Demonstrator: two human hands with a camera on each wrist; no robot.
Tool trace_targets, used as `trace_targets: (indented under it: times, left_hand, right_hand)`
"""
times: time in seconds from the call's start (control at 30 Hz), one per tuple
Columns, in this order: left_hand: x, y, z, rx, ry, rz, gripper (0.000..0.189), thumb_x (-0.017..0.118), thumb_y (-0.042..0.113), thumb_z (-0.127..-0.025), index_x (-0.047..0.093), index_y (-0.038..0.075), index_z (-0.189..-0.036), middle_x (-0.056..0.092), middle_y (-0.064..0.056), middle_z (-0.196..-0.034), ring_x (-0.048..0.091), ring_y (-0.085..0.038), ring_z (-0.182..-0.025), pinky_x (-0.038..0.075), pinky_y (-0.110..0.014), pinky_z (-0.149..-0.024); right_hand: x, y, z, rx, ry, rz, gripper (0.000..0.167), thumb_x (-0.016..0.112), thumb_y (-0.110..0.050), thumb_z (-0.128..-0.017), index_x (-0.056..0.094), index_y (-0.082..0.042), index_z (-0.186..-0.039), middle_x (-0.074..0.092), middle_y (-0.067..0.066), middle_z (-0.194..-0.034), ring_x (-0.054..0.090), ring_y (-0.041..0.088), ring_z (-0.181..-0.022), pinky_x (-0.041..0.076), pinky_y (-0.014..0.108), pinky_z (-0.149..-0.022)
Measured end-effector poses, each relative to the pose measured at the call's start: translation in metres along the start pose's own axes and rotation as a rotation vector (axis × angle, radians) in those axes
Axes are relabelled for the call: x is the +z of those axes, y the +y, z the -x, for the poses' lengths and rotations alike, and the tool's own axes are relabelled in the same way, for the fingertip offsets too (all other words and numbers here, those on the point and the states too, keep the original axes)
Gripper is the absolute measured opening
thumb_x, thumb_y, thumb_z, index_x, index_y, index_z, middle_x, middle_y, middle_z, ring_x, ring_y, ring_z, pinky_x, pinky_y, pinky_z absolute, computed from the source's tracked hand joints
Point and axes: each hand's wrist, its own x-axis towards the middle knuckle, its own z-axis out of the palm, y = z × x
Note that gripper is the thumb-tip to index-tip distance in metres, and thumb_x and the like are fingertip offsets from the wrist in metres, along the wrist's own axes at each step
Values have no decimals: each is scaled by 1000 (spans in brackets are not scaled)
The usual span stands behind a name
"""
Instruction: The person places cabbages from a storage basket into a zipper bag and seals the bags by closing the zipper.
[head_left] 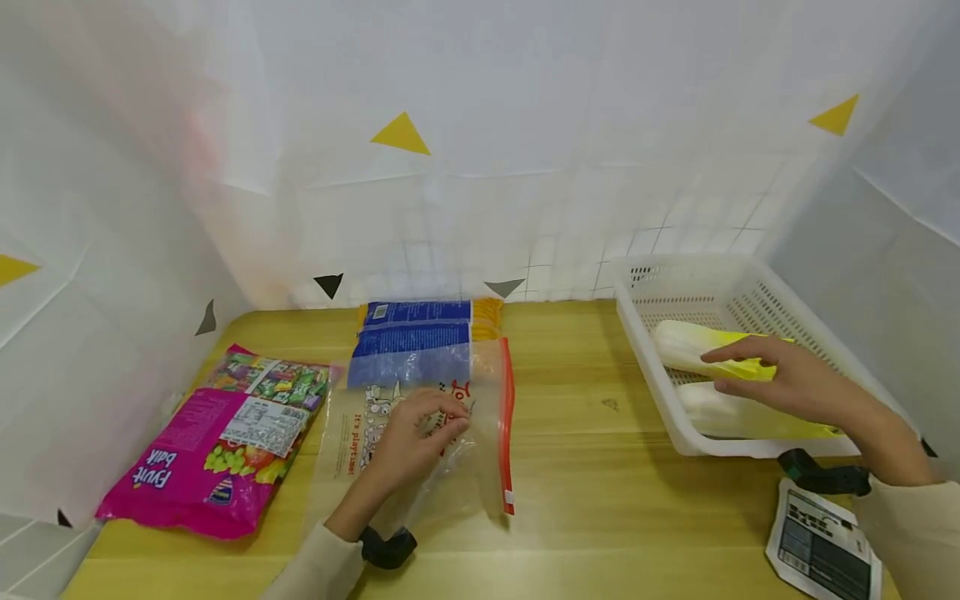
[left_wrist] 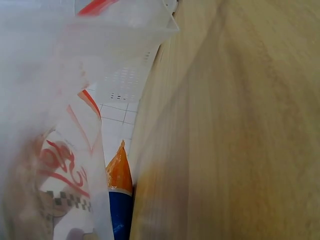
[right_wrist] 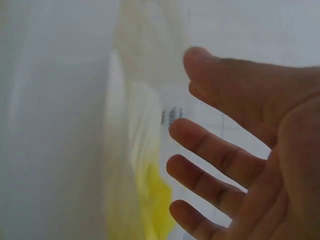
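Note:
My left hand (head_left: 416,437) pinches the upper sheet of a clear zip bag (head_left: 480,467) with a red zip edge and printed cartoon figures. In the left wrist view the bag's clear film (left_wrist: 115,60) stands raised off the table, and the hand shows hazily through it. My right hand (head_left: 795,379) reaches over a white plastic basket (head_left: 693,444), thumb and fingers spread apart and nothing between them. Below it lie two pale heads of baby Chinese cabbage with yellow leaf tips, a farther cabbage (head_left: 678,346) and a nearer cabbage (head_left: 720,408), side by side.
A pink bag of fruit candy (head_left: 195,467) lies on the left of the wooden table (head_left: 585,517). Behind the zip bag is a blue and orange packet (head_left: 420,325). A white and black package (head_left: 821,542) lies by the right forearm. White sheeting (head_left: 525,100) walls the back and sides.

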Motion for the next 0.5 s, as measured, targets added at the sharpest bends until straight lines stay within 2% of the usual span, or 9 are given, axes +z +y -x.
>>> trace_targets:
  times: [0.1, 0.17, 0.23, 0.3, 0.4, 0.47, 0.5]
  left_hand:
    - [0, 1, -1, 6, 2, -5, 7, 77, 19, -91, 77, 26, -93, 74, 15, -103, 64, -11, -109, 47, -46, -107]
    - [0, 1, -1, 6, 3, -8, 8, 77, 18, -91, 77, 26, -92, 74, 15, -102, 64, -11, -109, 46, -47, -107]
    - [0, 1, -1, 8, 2, -11, 8, 77, 19, -91, 77, 26, -92, 74, 15, -102, 64, -11, -110, 46, -47, -108]
    - [0, 0, -1, 13, 0, -13, 7, 77, 19, -91, 77, 26, -93, 74, 15, -103, 64, -11, -110, 46, -46, -107]
    - [0, -1, -1, 25, -1, -15, 5, 77, 20, -91, 78, 25, -93, 74, 15, -104, 64, -11, -110, 47, -45, -106]
    - [1, -2, -1, 30, -3, -13, 4, 77, 21, -91, 78, 24, -94, 74, 15, -105, 64, -11, -110, 48, -44, -104]
    - [1, -2, -1, 36, -1, -13, 4, 77, 21, -91, 78, 24, -94, 74, 14, -105, 64, -11, -110, 49, -43, -103]
  right_hand:
    - [-4, 18, 5, 12, -69, -2, 35, 78, -26, -91, 73, -16, -124, 68, 14, -129, 30, -28, -107, 48, 65, -86]
    - [-5, 28, 7, 1, -102, 18, 36, 80, -27, -88, 74, -18, -122, 70, 10, -126, 35, -26, -108, 51, 61, -86]
    - [-4, 36, 7, -33, -111, 58, 38, 83, -29, -85, 75, -19, -120, 73, 4, -121, 44, -21, -107, 55, 51, -85]
    - [-3, 41, 7, -36, -131, 70, 41, 85, -31, -82, 74, -21, -121, 73, 3, -122, 47, -17, -108, 56, 49, -85]
    - [0, 45, 6, -7, -170, 61, 48, 86, -33, -81, 72, -17, -124, 70, 12, -128, 60, 10, -118, 53, 59, -88]
    - [1, 46, 6, 32, -198, 46, 54, 86, -34, -81, 70, -13, -128, 65, 22, -133, 58, 32, -124, 46, 70, -88]
    - [2, 47, 5, 32, -204, 51, 56, 86, -34, -80, 69, -12, -128, 64, 24, -133, 56, 43, -124, 45, 71, -88]
